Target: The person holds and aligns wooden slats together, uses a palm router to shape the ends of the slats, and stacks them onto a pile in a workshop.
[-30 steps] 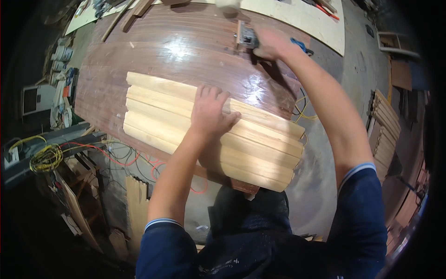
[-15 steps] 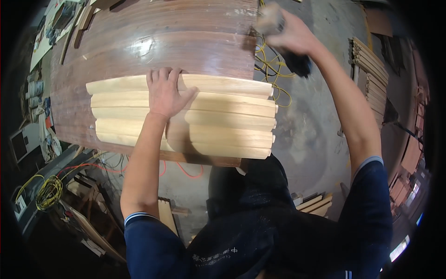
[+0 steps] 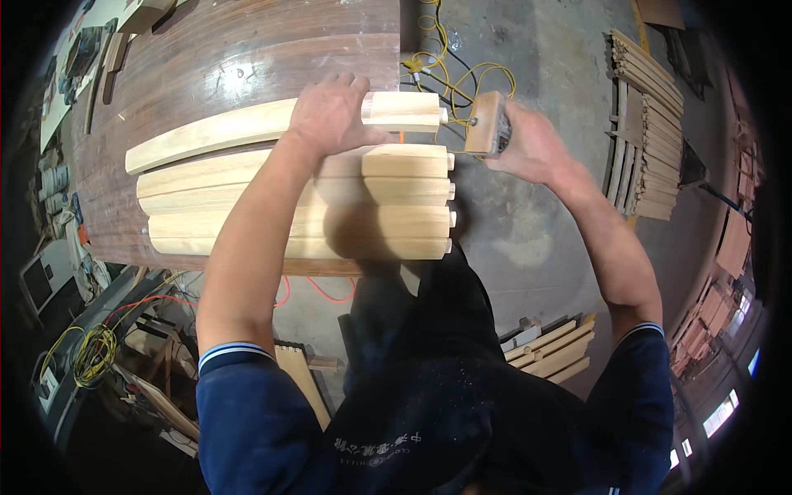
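Observation:
My left hand [image 3: 327, 115] grips the farthest pale wooden slat [image 3: 210, 130], fingers over its far edge and thumb at the near side, close to its right end. The other slats [image 3: 247, 221] lie side by side below it on the brown tabletop [image 3: 198, 58], their tenoned ends jutting past its right edge. My right hand [image 3: 532, 144] holds a hand tool [image 3: 486, 122] with a wooden plate and grey metal body, upright just right of the top slat's end; whether they touch I cannot tell.
Yellow and black cables [image 3: 437, 58] lie on the concrete floor [image 3: 544, 247] beyond the table. Stacks of slats stand at the right [image 3: 652, 132] and lower right [image 3: 553, 346]. Coiled cable [image 3: 95, 355] hangs at lower left. Long dark strips [image 3: 111, 70] lie on the table's far left.
The top slat has separated from the others, leaving a gap. My right hand has brought the tool toward me to the slats' right ends. The view has turned toward the right.

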Demonstrator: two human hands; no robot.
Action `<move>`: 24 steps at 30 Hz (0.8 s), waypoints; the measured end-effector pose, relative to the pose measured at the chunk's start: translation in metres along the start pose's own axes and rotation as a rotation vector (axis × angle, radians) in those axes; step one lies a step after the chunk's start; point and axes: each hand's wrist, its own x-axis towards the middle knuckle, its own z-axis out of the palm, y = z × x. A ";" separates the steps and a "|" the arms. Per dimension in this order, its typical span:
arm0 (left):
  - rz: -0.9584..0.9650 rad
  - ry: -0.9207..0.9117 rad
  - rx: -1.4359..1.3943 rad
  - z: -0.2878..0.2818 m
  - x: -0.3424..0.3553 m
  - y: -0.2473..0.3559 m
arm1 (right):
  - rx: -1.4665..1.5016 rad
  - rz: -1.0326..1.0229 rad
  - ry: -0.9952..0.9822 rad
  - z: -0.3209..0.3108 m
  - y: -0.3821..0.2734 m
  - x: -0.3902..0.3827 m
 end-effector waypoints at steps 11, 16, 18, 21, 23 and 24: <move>-0.044 -0.024 -0.034 0.006 0.004 -0.003 | -0.348 -0.081 -0.076 0.013 -0.027 0.030; -0.062 -0.065 -0.060 0.002 0.007 -0.003 | -0.308 -0.120 -0.035 0.018 -0.029 0.030; -0.055 -0.091 -0.058 0.001 0.008 -0.005 | -0.275 -0.146 0.001 0.019 -0.029 0.030; -0.069 -0.129 -0.065 -0.002 0.011 -0.005 | -0.327 -0.128 -0.015 0.019 -0.028 0.031; -0.069 -0.137 -0.076 -0.004 0.012 -0.006 | -0.360 -0.175 0.031 0.020 -0.028 0.031; -0.068 -0.146 -0.087 -0.005 0.013 -0.006 | -0.359 -0.173 0.031 0.020 -0.029 0.033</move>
